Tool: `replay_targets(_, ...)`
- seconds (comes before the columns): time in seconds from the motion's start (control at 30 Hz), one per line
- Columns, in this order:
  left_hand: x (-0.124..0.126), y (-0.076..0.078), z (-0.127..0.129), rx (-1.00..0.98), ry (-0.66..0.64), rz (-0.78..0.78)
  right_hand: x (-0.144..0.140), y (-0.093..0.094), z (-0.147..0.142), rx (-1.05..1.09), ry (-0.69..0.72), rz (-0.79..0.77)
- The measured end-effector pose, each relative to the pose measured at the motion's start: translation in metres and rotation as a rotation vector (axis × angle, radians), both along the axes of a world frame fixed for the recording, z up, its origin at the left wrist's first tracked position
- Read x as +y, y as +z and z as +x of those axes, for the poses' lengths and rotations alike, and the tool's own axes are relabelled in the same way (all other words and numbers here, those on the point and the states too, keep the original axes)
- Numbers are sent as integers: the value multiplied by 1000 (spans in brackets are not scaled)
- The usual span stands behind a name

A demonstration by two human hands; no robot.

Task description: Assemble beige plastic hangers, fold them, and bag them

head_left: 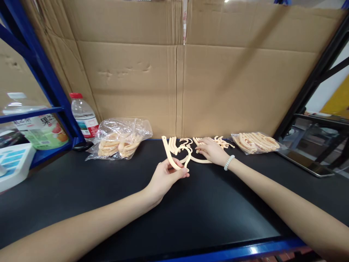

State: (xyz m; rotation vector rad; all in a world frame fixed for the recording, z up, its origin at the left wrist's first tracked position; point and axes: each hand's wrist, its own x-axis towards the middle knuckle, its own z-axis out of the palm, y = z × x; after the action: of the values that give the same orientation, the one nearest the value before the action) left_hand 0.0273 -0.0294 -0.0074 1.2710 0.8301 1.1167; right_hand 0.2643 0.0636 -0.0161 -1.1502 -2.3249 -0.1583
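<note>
Left hand point(174, 171): pinching a smooth cream curved strip point(168, 153), fingers tight, before the brown cardboard wall point(131, 80).
Right hand point(214, 151): fingers curving beside small cream knobby pieces point(223, 142), nearer the wall; grip indiscernible.
Crinkled clear plastic bag point(131, 127): lying near the wall.

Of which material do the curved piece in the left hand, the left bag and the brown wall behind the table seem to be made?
Curved piece: probably moulded plastic, smooth-looking; its cream colour is even and no grain shows.
Left bag: thin plastic film, clear and glossy; it wrinkles, catches light and shows its contents.
Brown wall: most likely cardboard, matte, with straight creases and dents.
</note>
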Motion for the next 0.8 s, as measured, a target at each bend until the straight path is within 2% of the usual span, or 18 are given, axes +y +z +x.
replay_targets(0.23,0,-1,-1,-14,1,-6,3,-2,-2,80,20,-10)
replay_targets(0.43,1,-3,-2,-62,4,-31,-13,14,-7,365,0,34)
replay_targets(0.5,1,-3,-2,-79,5,-41,-26,20,-11,589,17,-53)
replay_targets(0.57,2,-4,-2,-86,1,-48,-43,25,-17,858,83,-178)
replay_targets(0.63,2,-4,-2,-91,-6,-47,-59,27,-24,1038,140,-249)
replay_targets(0.8,4,-5,-1,-97,-13,-24,-84,26,-41,1189,179,-401)
